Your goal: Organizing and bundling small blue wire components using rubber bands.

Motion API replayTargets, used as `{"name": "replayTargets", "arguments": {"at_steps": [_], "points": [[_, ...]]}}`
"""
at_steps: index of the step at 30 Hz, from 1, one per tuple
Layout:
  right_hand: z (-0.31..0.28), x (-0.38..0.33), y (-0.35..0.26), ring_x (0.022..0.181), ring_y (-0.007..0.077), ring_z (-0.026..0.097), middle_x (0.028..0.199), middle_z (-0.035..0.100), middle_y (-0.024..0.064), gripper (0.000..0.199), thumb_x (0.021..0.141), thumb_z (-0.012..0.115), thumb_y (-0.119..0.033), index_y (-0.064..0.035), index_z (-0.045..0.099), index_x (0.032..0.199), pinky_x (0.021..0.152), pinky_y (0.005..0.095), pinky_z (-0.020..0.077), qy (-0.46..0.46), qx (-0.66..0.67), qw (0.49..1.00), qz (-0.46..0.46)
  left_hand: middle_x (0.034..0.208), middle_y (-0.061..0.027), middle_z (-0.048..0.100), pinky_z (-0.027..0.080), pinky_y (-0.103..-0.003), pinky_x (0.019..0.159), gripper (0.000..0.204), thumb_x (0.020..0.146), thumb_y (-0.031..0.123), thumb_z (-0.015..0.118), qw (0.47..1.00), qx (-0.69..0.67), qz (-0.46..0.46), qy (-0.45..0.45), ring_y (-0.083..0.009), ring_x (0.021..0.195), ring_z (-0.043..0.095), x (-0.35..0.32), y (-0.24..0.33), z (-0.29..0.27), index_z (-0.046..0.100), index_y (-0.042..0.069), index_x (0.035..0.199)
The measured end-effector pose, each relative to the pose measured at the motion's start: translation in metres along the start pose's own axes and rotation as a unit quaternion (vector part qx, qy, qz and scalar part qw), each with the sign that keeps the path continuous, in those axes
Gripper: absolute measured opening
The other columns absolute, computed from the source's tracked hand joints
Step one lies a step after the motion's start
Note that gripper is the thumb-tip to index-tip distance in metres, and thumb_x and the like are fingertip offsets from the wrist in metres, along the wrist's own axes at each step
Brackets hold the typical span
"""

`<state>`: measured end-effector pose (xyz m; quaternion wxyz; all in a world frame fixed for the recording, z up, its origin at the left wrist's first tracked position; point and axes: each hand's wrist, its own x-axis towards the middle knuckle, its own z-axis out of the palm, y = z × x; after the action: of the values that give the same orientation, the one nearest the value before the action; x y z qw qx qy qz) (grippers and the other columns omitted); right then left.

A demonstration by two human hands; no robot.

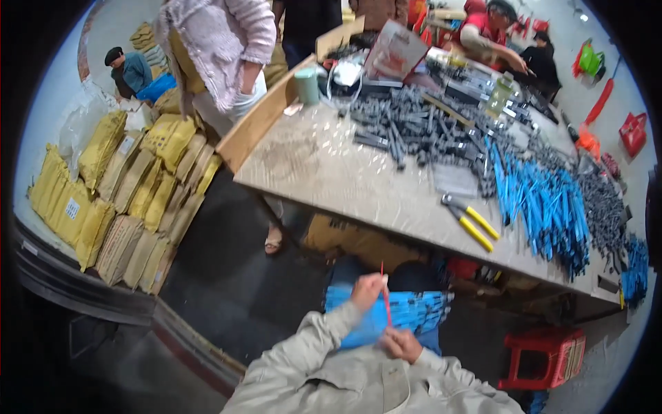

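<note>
A thin red strip (387, 307) runs between my two hands above my lap. My left hand (368, 292) is closed around its upper part, and a short tip sticks out above the fingers. My right hand (402, 343), lower and nearer my body, has its fingers closed at the strip's bottom end. Beneath them a bundle of blue strips with dark ends (420, 308) lies across my lap. What the blue strips are exactly is too small to tell.
In front stands a table (331, 169) with yellow-handled pliers (472, 222), a pile of blue strips (538, 207) and heaped dark grey parts (414, 117). Stacked yellow-brown sacks (141, 186) stand at left, a red stool (545, 357) at right. Several people are beyond the table.
</note>
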<state>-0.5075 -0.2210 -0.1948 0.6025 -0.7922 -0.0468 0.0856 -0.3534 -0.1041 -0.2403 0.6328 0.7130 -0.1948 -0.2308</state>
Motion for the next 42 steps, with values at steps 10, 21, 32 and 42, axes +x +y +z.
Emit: {"name": "replayTargets", "arguments": {"at_steps": [10, 21, 32, 42], "points": [[0.007, 0.018, 0.021, 0.046, 0.0215, 0.047, 0.057, 0.053, 0.0060, 0.017, 0.083, 0.058, -0.013, -0.0081, 0.052, 0.069, 0.049, 0.0306, 0.0387, 0.067, -0.172, 0.960, -0.209, 0.072, -0.0010, 0.056, 0.031, -0.039, 0.087, 0.014, 0.078, 0.022, 0.055, 0.696, 0.576, 0.341, -0.260, -0.0201, 0.078, 0.044, -0.029, 0.099, -0.061, 0.062, 0.019, 0.067], [-0.003, 0.030, 0.025, 0.050, 0.0221, 0.044, 0.059, 0.053, 0.0048, 0.014, 0.079, 0.061, -0.009, -0.0059, 0.054, 0.068, 0.052, 0.0302, 0.0372, 0.103, -0.084, 0.958, -0.255, 0.058, -0.0023, 0.054, 0.042, -0.025, 0.059, 0.019, 0.086, 0.011, 0.050, 0.995, 0.001, -0.047, 0.092, -0.0105, 0.052, 0.045, 0.007, 0.054, 0.044, 0.066, 0.001, 0.086], [-0.012, 0.028, -0.028, 0.049, 0.0197, 0.042, 0.060, 0.055, 0.0042, 0.011, 0.077, 0.059, -0.003, -0.0027, 0.054, 0.067, 0.053, 0.0290, 0.0370, 0.186, 0.086, 0.971, -0.122, 0.055, -0.0024, 0.049, 0.033, -0.022, 0.040, 0.016, 0.079, 0.010, 0.054, 0.929, -0.213, -0.130, 0.274, -0.0094, 0.043, 0.036, 0.065, 0.043, 0.046, 0.065, -0.002, 0.075], [-0.004, 0.042, -0.002, 0.049, 0.0199, 0.044, 0.060, 0.054, 0.0047, 0.014, 0.080, 0.060, -0.006, -0.0037, 0.053, 0.068, 0.052, 0.0274, 0.0381, 0.187, 0.012, 0.974, -0.130, 0.055, -0.0052, 0.051, 0.033, -0.023, 0.039, 0.014, 0.077, 0.010, 0.057, 0.911, -0.207, -0.235, 0.267, -0.0118, 0.043, 0.039, 0.109, 0.019, 0.019, 0.065, -0.001, 0.074]]}}
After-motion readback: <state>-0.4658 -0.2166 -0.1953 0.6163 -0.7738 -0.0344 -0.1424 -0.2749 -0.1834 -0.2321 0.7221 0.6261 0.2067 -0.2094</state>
